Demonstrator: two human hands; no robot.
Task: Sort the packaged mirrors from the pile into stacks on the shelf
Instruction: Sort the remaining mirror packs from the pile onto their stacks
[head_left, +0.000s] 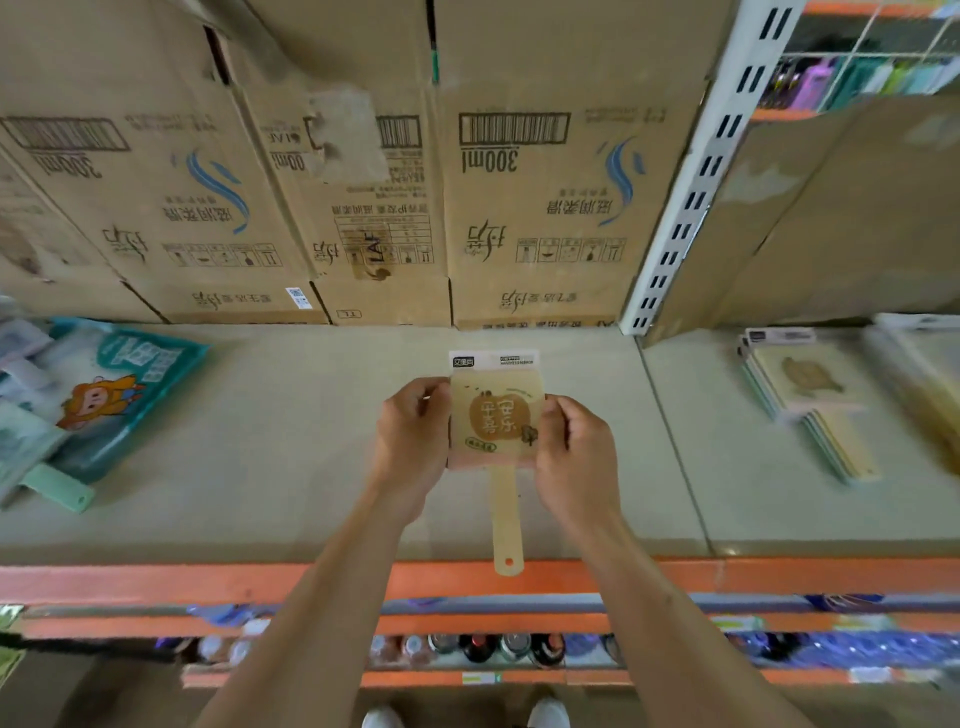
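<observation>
A yellow packaged hand mirror (497, 421) with an orange pumpkin print and a long handle lies over the middle of the beige shelf (270, 467), its handle reaching past the front edge. My left hand (413, 441) grips its left edge and my right hand (574, 452) grips its right edge. A loose pile of packaged mirrors (78, 405), mostly teal, sits at the far left of the shelf. A stack of packaged mirrors (802, 400) lies on the right shelf section, handles toward me.
Large cardboard boxes (540, 208) line the back of the shelf. A white slotted upright (691, 197) divides the two shelf sections. The orange front rail (156, 579) runs below, with bottles (493, 647) on lower shelves.
</observation>
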